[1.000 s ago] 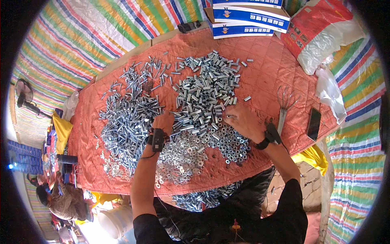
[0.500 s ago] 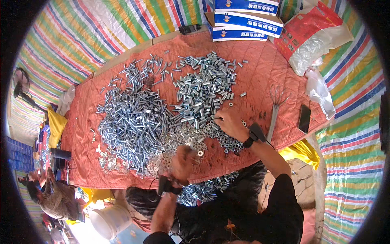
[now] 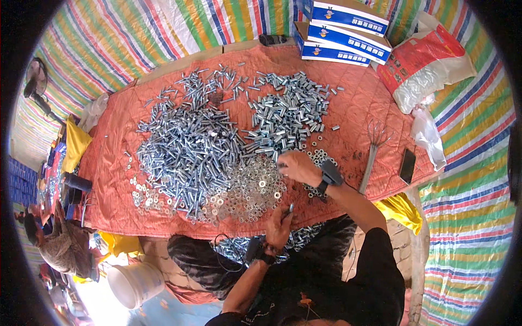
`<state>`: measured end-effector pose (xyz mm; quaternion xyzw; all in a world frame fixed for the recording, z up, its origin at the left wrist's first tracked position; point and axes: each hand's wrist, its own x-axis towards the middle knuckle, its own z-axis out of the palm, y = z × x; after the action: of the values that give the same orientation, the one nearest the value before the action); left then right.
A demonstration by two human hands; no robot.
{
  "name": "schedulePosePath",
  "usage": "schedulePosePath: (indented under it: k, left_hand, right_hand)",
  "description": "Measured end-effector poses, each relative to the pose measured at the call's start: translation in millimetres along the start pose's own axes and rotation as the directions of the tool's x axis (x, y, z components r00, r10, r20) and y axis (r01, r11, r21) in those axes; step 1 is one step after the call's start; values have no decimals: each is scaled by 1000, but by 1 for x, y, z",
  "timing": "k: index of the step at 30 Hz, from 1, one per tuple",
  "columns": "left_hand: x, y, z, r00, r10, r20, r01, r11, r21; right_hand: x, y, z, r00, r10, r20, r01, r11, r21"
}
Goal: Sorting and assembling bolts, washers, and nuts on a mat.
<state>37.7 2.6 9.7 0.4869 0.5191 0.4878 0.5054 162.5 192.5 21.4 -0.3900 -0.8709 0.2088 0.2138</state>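
My left hand (image 3: 278, 230) is at the table's near edge, closed around a small metal bolt (image 3: 291, 208) whose end sticks up past the fingers. My right hand (image 3: 300, 168) is over the border between the washers (image 3: 244, 187) and the hex nuts (image 3: 319, 158), its fingers pinched together. Whatever lies between those fingers is hidden. A big heap of long bolts (image 3: 185, 149) spreads to the left. Behind my right hand lies a pile of short metal sleeves (image 3: 288, 111). More metal fasteners (image 3: 231, 249) are heaped below the table edge, by my lap.
A red quilted cloth (image 3: 114, 163) covers the table. On the right lie a wire hand rake (image 3: 371, 163) and a phone (image 3: 407, 165). Blue-white boxes (image 3: 342, 35) and a red-and-clear bag (image 3: 424, 65) stand at the back. At lower left are a white bucket (image 3: 133, 285) and another person (image 3: 65, 247).
My left hand has moved right and toward me, off the washers, and a bolt now shows in it. My right hand has shifted slightly nearer me. The whole view has shifted a little.
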Motion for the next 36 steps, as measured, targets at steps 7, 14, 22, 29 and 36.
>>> schedulePosePath:
  k: [7,14,22,29,36]
  left_hand:
    - [7,-1,4,1000,1,-13,-1,1000,-31]
    - [9,-5,6,992,-98,-73,75,958,-276]
    - [7,-10,4,996,34,-80,-36,999,-25]
    - [6,-8,5,996,-1,-92,-7,996,-86]
    - [6,-9,8,996,11,-91,-17,998,-62]
  right_hand:
    - [18,18,-33,965,183,-189,-171,982,79]
    - [-46,-5,-44,963,258,-82,-231,940,250]
    - [-65,2,-40,916,277,-289,-254,960,116]
    - [-30,5,-38,887,356,-295,-412,898,-155]
    - [-31,14,-33,926,322,-196,-333,943,-22]
